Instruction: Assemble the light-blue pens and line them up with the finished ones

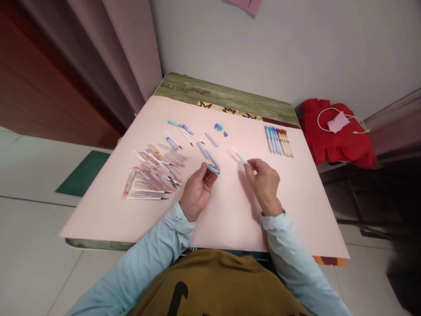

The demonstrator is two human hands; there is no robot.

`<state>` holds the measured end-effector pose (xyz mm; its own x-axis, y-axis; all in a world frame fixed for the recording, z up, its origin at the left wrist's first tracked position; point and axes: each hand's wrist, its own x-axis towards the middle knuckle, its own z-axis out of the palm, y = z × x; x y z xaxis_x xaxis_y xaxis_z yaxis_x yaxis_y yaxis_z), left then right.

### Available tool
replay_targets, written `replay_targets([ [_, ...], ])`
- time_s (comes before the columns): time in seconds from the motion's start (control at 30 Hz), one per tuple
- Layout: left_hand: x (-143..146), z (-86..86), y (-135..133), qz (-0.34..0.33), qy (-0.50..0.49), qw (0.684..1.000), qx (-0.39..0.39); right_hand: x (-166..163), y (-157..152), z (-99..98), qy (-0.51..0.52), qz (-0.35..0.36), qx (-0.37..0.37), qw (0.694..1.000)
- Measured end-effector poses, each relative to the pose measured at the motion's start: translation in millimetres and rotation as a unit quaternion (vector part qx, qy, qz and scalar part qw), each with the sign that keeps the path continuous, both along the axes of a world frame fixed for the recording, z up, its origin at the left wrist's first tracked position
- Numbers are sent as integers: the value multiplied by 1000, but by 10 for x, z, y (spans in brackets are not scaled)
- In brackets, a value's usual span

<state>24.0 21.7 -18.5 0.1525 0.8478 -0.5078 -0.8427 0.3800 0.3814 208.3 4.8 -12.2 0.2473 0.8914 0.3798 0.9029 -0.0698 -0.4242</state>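
Note:
My left hand (197, 186) is closed around a light blue pen barrel (213, 170), whose end sticks out to the right past my thumb. My right hand (263, 182) pinches a thin white pen refill (239, 156) that points up and to the left. The two hands hover over a pink sheet (230, 206) on the table, a short gap between them. Loose pen parts (205, 150) lie just beyond my hands. A heap of clear wrappers and white refills (154, 173) lies to the left of my left hand.
A row of several assembled pens (279, 141), blue and brown, lies at the sheet's far right. Small blue caps (219, 128) sit at the far middle. The green table edge (223, 90) meets a grey wall. A red cloth (338, 134) lies on a chair to the right.

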Motion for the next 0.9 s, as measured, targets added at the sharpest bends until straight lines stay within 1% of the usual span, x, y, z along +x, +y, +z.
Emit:
replay_targets([
  [0.07,-2,9,-2,-4,5,1000,-2,-24,-209,213,62,45,18,997],
  [0.13,2,16,-5,-1,11,1000,-8,-63,-418,405,94,75,25,992],
  [0.17,5,16,-6,4,13,1000,-10,-89,-507,477,102,84,32,991],
  [0.23,14,8,-7,12,14,1000,-4,-144,-631,562,112,97,29,989],
  [0.3,22,-8,-7,14,15,1000,6,-192,-683,583,117,103,24,987],
  [0.4,26,-29,-7,8,23,1000,14,-231,-679,573,110,109,24,988],
  [0.63,28,-40,-12,8,28,999,14,-243,-680,611,88,101,52,990],
  [0.77,31,-56,-9,5,29,999,32,-252,-678,593,82,110,42,990],
  [0.9,27,-99,-20,0,28,999,42,-256,-665,571,78,104,40,991],
])
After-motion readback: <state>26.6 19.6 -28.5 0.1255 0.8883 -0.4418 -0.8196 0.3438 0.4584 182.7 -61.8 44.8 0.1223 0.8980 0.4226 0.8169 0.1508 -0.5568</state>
